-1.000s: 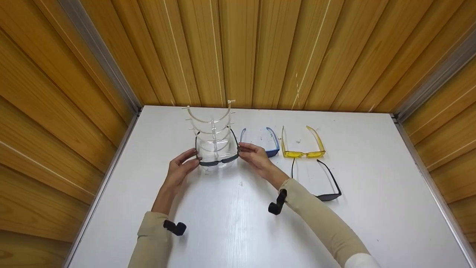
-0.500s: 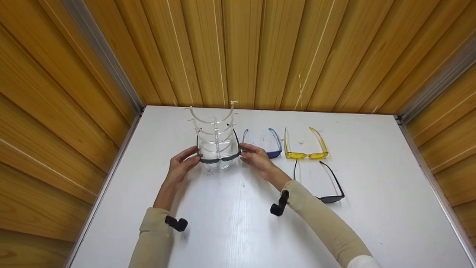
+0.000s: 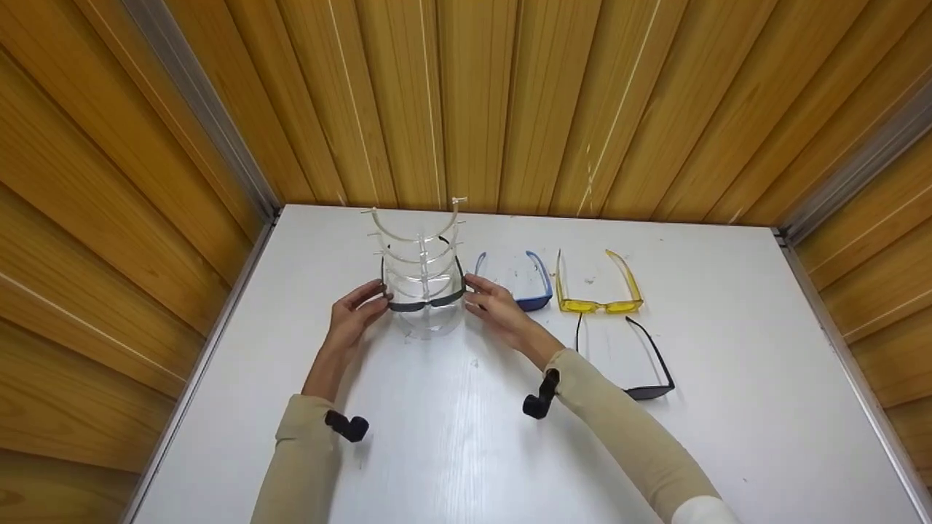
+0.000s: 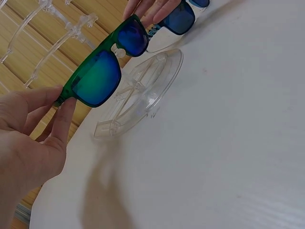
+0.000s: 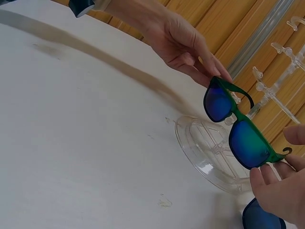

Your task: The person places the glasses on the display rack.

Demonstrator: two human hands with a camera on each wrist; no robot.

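Green-framed sunglasses (image 4: 96, 78) with blue-green mirrored lenses are held between both hands, temples pointing back around a clear glasses display stand (image 3: 424, 258). Thumb and fingers of my left hand (image 3: 353, 313) pinch the frame at its left hinge. On the opposite side, my right hand (image 3: 502, 309) holds the right hinge end, fingertips beneath the corner and thumb above in the right wrist view. The sunglasses' bridge lies against the stand's upright at the lowest tier, over the round clear base (image 5: 205, 160). The upper tiers carry no glasses.
Right of the stand, blue sunglasses (image 3: 535, 302), yellow glasses (image 3: 601, 306) and black sunglasses (image 3: 648, 393) lie with temples unfolded on the white table (image 3: 451, 451). The right forearm partly covers the black pair. Wood-panelled walls (image 3: 466, 109) enclose the table at the back and sides.
Both hands have moved the green-framed sunglasses slightly back and up against the stand, showing more of the base in front. The other glasses stay where they were.
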